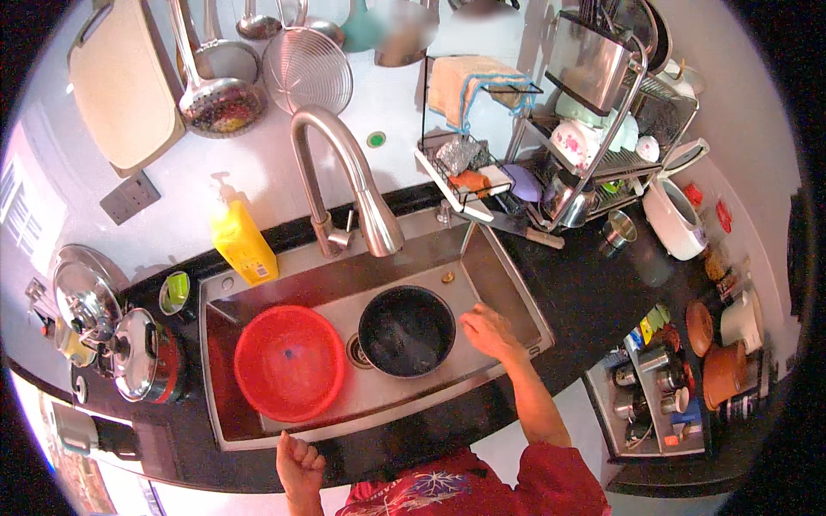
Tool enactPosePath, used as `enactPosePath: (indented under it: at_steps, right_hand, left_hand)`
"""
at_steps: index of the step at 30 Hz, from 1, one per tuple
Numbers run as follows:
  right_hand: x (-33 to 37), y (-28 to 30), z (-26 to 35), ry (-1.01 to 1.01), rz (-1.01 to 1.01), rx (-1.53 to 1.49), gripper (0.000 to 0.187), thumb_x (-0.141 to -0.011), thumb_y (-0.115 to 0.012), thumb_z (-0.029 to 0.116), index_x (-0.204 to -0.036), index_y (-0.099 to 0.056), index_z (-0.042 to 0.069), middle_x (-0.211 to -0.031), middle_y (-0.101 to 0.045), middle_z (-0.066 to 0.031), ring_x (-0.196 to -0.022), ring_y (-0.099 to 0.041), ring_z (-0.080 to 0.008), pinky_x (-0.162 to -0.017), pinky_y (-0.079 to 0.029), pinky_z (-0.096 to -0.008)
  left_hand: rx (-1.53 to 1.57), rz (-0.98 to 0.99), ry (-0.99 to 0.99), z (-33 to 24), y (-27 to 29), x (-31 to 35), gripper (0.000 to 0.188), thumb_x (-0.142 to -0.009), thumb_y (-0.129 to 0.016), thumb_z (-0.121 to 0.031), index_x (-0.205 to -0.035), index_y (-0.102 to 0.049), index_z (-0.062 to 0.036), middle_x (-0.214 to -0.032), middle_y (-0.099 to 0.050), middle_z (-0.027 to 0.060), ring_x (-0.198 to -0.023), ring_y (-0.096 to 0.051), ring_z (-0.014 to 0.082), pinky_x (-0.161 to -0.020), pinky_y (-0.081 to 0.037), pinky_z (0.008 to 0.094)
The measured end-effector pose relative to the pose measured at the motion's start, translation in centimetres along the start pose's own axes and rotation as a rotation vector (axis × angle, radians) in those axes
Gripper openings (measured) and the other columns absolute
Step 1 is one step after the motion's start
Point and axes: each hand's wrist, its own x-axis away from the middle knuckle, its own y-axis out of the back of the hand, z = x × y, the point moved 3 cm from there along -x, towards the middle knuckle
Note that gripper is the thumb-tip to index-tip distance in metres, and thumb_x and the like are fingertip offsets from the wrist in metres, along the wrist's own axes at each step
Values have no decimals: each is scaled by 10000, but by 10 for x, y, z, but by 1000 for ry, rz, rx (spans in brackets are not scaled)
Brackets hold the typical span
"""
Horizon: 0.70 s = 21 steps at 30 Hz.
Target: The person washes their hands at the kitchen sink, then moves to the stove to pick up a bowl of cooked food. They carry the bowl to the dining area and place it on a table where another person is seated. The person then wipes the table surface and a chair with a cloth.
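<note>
In the steel sink [482, 275] stands a round black pot [406, 332], its inside dark with pale streaks. Just right of its rim is my right hand [489, 331], with curled fingers; whatever they hold, if anything, is hidden. A red plastic basin [290, 363] sits to the left of the pot, beside the drain [359, 351]. My left hand [301, 463] is closed in front of the sink's near edge, below the basin, and nothing shows in it. Above the sink arches a steel faucet [379, 215].
A yellow pump bottle [244, 245] stands behind the sink. On the left counter is a lidded pot [146, 357]. A knife [544, 238] lies near the dish rack [594, 185] on the right. Ladles and a wire strainer [308, 70] hang on the wall.
</note>
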Motion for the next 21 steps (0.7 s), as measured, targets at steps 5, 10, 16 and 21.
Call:
enactPosePath:
  at_steps: [5,10,16,21]
  right_hand:
    - [-44,67,18,73,-253,2,114,-809,-573,153,-895,-617,93,-881,-566,-124,-794,-592,-321,-653,-493,-410]
    - [-83,109,25,131,-544,37,57,-790,-590,128,-817,-605,80,-810,-563,-108,-735,-591,-308,-606,-485,-406]
    - [-152,157,-13,108,-643,9,100,-786,-563,136,-799,-632,64,-828,-600,-136,-716,-594,-348,-620,-464,-426]
    - [-189,162,-29,11,-461,-30,164,-775,-569,160,-871,-657,59,-851,-638,-163,-825,-617,-313,-715,-481,-396]
  left_hand:
    - [30,-32,8,0,-1,0,375,-914,-464,-332,-590,-345,-185,-501,-204,-56,-425,-197,89,-408,-182,255]
    - [52,-127,-3,2,-7,0,352,-933,-415,-329,-617,-349,-189,-496,-209,-52,-407,-193,95,-379,-171,264]
    - [88,-138,17,-1,-3,-5,351,-924,-441,-336,-617,-355,-190,-489,-208,-51,-402,-190,92,-382,-178,269]
    - [21,-158,-22,-4,-15,-4,353,-905,-485,-327,-608,-355,-188,-491,-212,-56,-413,-199,93,-395,-179,264]
